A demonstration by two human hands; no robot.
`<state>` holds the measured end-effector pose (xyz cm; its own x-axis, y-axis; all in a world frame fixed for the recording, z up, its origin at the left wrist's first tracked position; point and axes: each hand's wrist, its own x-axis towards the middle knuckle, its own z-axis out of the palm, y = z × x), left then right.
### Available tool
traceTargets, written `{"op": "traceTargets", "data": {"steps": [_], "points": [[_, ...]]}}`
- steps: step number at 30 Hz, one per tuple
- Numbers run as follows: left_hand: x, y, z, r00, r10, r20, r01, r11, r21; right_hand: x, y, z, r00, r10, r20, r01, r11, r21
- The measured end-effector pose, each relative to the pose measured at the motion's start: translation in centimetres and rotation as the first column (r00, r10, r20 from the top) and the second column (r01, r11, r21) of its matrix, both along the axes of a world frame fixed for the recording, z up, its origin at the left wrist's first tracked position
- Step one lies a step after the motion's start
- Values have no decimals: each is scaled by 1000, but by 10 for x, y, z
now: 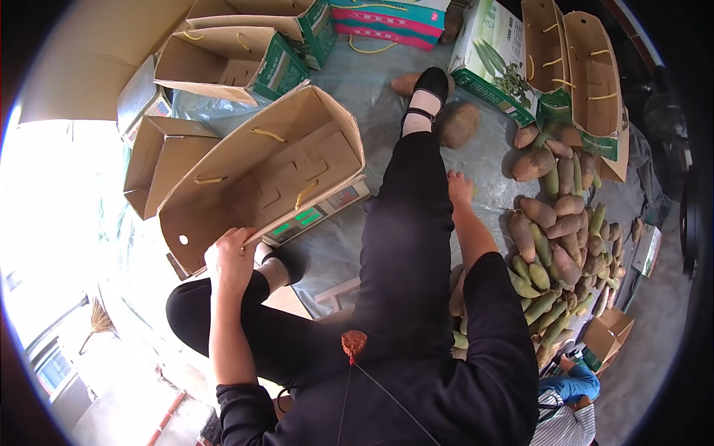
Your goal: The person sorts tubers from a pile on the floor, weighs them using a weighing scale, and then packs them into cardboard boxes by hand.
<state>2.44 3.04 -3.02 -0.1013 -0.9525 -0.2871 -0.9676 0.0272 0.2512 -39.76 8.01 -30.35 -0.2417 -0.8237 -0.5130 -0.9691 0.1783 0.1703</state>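
Observation:
An open cardboard box (290, 152) with yellow rope handles stands in front of me on a digital scale (312, 215), whose green display is lit. Its inside holds no produce that I can see. My left hand (230, 260) is closed on the box's near rim, by the corner. Beyond my right leg, my right hand (461, 188) reaches down beside the knee with its fingers apart and nothing visible in them. A large brown tuber-like vegetable (458, 125) lies ahead of that hand, next to my shoe.
More open cartons (216, 59) stand at the upper left, others (591, 70) at the upper right. A pink and teal box (387, 26) is at the top. Brown and green vegetables (565, 245) are heaped on the right. Another person (573, 401) sits at the lower right.

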Motion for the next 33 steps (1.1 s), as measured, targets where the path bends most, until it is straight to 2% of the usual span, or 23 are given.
{"op": "traceTargets", "data": {"steps": [1,3,4,6,7,9,10,13,16,18,20,21,22,23,24,25,26,28,29,31,32,33], "points": [[1,0,1,1000,2,-4,-2,1000,-2,0,7,5,1000,2,-4,-2,1000,-2],[1,1,2,1000,-15,4,15,1000,10,-4,21,19,990,-140,-5,139,990,-37],[1,2,3,1000,-12,-3,12,1000,4,-7,27,28,991,-136,-12,136,990,-43],[2,2,4,1000,-31,-1,31,999,9,-16,34,51,960,-280,33,281,956,-87],[4,2,3,999,-33,-10,33,999,2,-21,32,65,959,-281,25,283,954,-96],[7,2,-1,998,-67,22,67,998,-7,-29,29,98,915,-379,135,401,889,-221],[7,3,-2,997,-74,9,74,997,-14,-35,25,110,914,-386,125,405,885,-232],[9,3,-3,994,-105,10,106,994,-25,-49,-1,156,939,-172,296,316,773,-551],[10,3,-1,990,-137,45,138,990,-22,-13,-44,250,926,52,373,255,641,-724],[10,4,-1,990,-111,86,111,994,6,29,-65,312,877,264,402,232,500,-835],[12,3,-3,990,-117,76,118,993,-3,70,-85,352,762,508,401,165,446,-880],[11,4,-2,990,-119,78,119,993,-1,97,-91,367,746,538,392,143,446,-883],[10,3,-1,985,-133,108,132,991,15,123,-98,375,667,639,383,112,421,-900],[8,3,2,984,-133,120,131,991,24,150,-104,376,630,663,404,46,488,-872],[10,2,-2,984,-139,110,138,990,17,177,-106,376,654,667,358,-36,500,-865],[12,3,-5,984,-146,102,145,989,10,203,-111,378,628,663,407,-156,620,-769],[10,6,-1,980,-165,115,173,983,-64,231,-119,362,621,681,388,-248,641,-727],[13,4,-8,982,-164,92,167,986,-24,284,-131,315,617,669,415,-300,688,-661],[15,3,-12,983,-160,86,161,987,-7,300,-135,301,620,648,443,-363,737,-570],[17,2,-14,976,-217,26,218,973,-75,336,-141,261,694,574,435,-367,802,-471],[14,2,-11,978,-208,29,209,977,-38,355,-144,238,755,523,395,-347,831,-435],[11,5,-8,984,-180,14,180,981,-75,366,-144,222,808,469,358,-324,860,-395]]}}
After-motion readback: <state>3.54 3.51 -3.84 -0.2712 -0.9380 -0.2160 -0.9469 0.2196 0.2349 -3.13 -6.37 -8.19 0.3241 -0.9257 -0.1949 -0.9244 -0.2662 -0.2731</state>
